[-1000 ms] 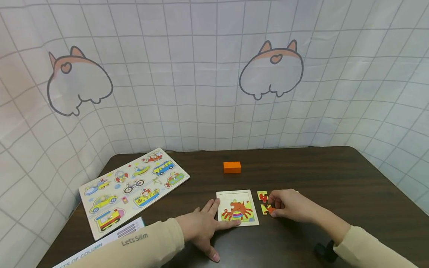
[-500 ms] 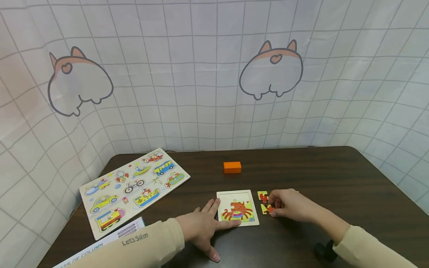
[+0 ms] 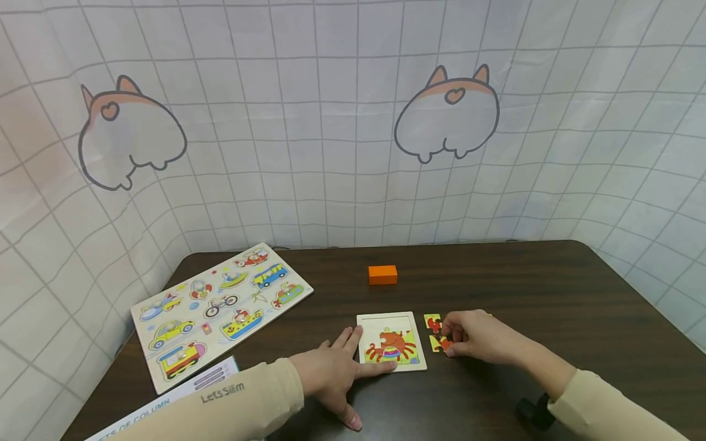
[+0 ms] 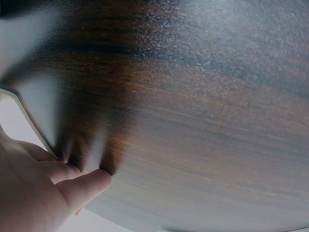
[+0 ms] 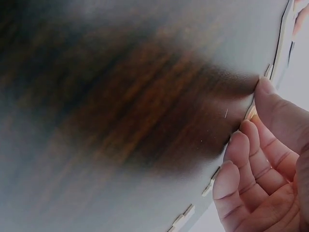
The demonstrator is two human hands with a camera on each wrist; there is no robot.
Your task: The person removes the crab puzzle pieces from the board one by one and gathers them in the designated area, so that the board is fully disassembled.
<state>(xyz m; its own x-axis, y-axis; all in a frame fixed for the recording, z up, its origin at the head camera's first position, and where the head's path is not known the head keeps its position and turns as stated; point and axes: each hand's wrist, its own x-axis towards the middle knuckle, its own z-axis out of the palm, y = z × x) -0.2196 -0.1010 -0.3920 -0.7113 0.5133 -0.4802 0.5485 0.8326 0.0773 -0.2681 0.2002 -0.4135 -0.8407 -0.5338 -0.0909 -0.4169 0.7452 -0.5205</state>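
Observation:
In the head view a small square jigsaw tray (image 3: 420, 361) with a red crab picture lies on the dark table. My left hand (image 3: 336, 370) rests at its left side, fingers spread, the thumb over the lower edge. To the tray's right, my right hand (image 3: 480, 337) pinches a red and yellow jigsaw piece (image 3: 436, 344) at the table top, partly covered by the fingers. Just behind it lies another jigsaw piece (image 3: 432, 323). In the right wrist view the thumb and fingertips close around a thin piece (image 5: 250, 112), seen edge-on, with more flat pieces (image 5: 211, 181) nearby.
A large peg puzzle board (image 3: 220, 324) with vehicle pictures lies at the left. Partly under the left sleeve is a printed white sheet or box (image 3: 217, 376). An orange block (image 3: 382, 275) stands behind the tray. A black object (image 3: 535, 414) shows by the right cuff.

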